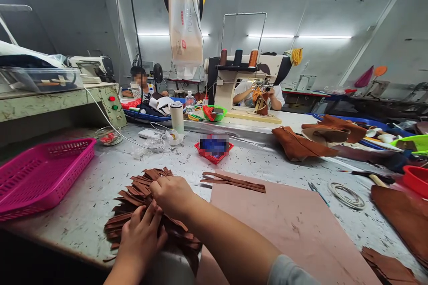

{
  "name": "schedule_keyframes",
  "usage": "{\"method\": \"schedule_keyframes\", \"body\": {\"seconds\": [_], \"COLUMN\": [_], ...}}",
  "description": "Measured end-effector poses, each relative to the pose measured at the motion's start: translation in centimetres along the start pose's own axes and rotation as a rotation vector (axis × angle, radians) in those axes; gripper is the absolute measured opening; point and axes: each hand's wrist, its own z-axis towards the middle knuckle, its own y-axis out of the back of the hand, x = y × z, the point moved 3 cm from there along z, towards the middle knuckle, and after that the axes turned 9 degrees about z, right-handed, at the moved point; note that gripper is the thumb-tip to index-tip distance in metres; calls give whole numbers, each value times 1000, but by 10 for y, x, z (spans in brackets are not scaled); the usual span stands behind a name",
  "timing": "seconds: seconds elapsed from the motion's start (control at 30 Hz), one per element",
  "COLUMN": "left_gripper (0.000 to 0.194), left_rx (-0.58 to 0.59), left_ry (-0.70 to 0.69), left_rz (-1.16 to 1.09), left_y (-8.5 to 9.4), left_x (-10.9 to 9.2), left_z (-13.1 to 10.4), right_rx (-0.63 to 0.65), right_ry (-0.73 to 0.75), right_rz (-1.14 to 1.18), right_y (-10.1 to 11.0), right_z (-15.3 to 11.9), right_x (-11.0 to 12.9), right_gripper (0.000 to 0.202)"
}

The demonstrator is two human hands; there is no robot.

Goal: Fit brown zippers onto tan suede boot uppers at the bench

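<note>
Brown leather fringe strips lie in a thick, fanned pile at the table's near edge, left of centre. My right hand is closed over the top of the pile, its fingertips turned down and partly hidden among the strips. Just below and to the left, my left hand grips the near side of the same pile, fingers bent over it and thumb lower down. The fingertips of both hands are close together. A separate fringe piece lies flat at the far edge of a pinkish board.
A pink basket stands at left. Beyond are a red basket, a pale tumbler and a sewing machine. Brown leather pieces, coiled cord and small snips lie at right. Co-workers sit behind.
</note>
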Motion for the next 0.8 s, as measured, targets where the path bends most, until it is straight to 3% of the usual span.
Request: {"method": "schedule_keyframes", "body": {"seconds": [0.13,0.23,0.37,0.47,0.63,0.73,0.8], "left_gripper": [44,46,49,52,53,54,57], "left_rx": [131,172,204,219,225,238,254], "left_ry": [12,16,14,-1,9,15,31], "left_rz": [-7,-17,-39,-51,-67,-103,-135], "left_y": [9,11,11,11,16,18,18], "left_x": [-2,-2,0,0,0,6,14], "left_z": [-1,-4,-4,-5,-9,-5,2], "right_rx": [38,51,-14,-87,-217,-248,-219], "right_ry": [-83,-141,-99,-11,49,137,230], "right_rz": [35,18,-36,-79,-141,-173,-195], "right_y": [-2,-13,-13,3,50,67,63], "right_z": [5,4,2,6,11,-14,-50], "right_x": [-21,-36,-28,-16,-11,-10,-10], "right_gripper": [37,21,17,19,25,24,23]}}
